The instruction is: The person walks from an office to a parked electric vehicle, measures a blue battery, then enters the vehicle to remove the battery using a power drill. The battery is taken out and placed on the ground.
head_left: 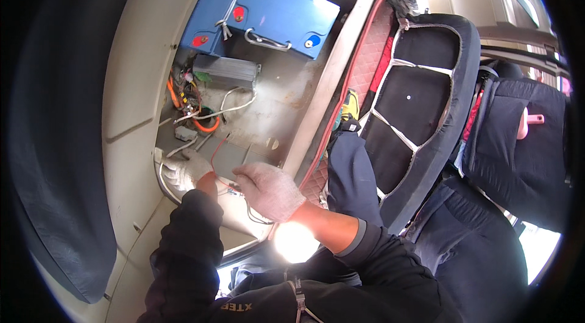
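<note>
Both my hands wear whitish knit gloves and work at the near end of an open compartment. My left hand (pixel 187 170) is at the left wall, its fingers curled beside a white cable (pixel 162 175); what they grip is hidden. To its right, my right hand (pixel 268 190) is closed, with fingertips pointing left and down over thin wires (pixel 234 189). These wires pass under the hand and come out below it. A thin red wire (pixel 218 147) rises between the hands. Farther in lie a small grey connector block (pixel 185 133) and a tangle of wires (pixel 190 103) with an orange loop (pixel 208 125).
Blue batteries (pixel 283 9) with rope handles fill the compartment's far end. A finned grey metal box (pixel 225 71) stands before them. A beige ledge (pixel 317 88) borders the right side. Beyond it are a yellow-and-black tool (pixel 349 106) and an upturned dark seat cushion (pixel 426 103).
</note>
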`<control>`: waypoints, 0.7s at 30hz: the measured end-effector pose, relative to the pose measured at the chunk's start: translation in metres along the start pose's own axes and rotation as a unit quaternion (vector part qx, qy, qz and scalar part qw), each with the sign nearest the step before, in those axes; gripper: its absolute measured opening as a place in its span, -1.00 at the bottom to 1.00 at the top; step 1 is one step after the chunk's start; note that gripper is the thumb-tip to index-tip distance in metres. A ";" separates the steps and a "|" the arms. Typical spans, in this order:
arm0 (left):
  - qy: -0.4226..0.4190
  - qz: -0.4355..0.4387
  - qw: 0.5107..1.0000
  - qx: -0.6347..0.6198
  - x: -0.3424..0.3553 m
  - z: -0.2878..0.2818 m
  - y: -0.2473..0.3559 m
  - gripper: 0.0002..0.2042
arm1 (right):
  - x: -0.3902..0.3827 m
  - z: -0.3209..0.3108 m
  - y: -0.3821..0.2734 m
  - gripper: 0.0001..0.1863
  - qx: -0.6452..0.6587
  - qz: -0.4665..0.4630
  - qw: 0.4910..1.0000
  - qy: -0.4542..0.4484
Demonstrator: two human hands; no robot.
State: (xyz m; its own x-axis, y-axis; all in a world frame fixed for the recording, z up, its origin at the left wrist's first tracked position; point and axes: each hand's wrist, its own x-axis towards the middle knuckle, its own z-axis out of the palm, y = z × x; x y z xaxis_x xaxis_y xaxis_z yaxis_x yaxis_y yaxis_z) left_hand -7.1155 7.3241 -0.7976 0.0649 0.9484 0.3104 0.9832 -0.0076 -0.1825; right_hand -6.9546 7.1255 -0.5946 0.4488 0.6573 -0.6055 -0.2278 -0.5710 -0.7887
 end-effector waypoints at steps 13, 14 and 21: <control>-0.130 -0.050 0.990 -0.008 0.005 -0.025 0.010 -0.08 | -0.008 0.023 0.015 -0.67 -0.012 0.002 0.999 -0.039; -0.138 -0.052 0.989 -0.028 0.006 -0.027 0.011 -0.08 | -0.009 0.024 0.016 -0.68 -0.009 0.004 0.999 -0.037; -0.138 -0.045 0.989 -0.032 0.008 -0.031 0.012 -0.11 | -0.013 0.033 0.025 -0.64 -0.035 -0.048 0.998 -0.003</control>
State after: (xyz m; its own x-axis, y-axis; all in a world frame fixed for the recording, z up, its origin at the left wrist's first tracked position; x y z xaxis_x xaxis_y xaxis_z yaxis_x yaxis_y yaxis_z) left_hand -7.0973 7.3213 -0.7681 -0.0644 0.9964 0.0557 0.9921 0.0699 -0.1043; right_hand -6.9950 7.1194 -0.6097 0.4610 0.7127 -0.5287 -0.1227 -0.5389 -0.8334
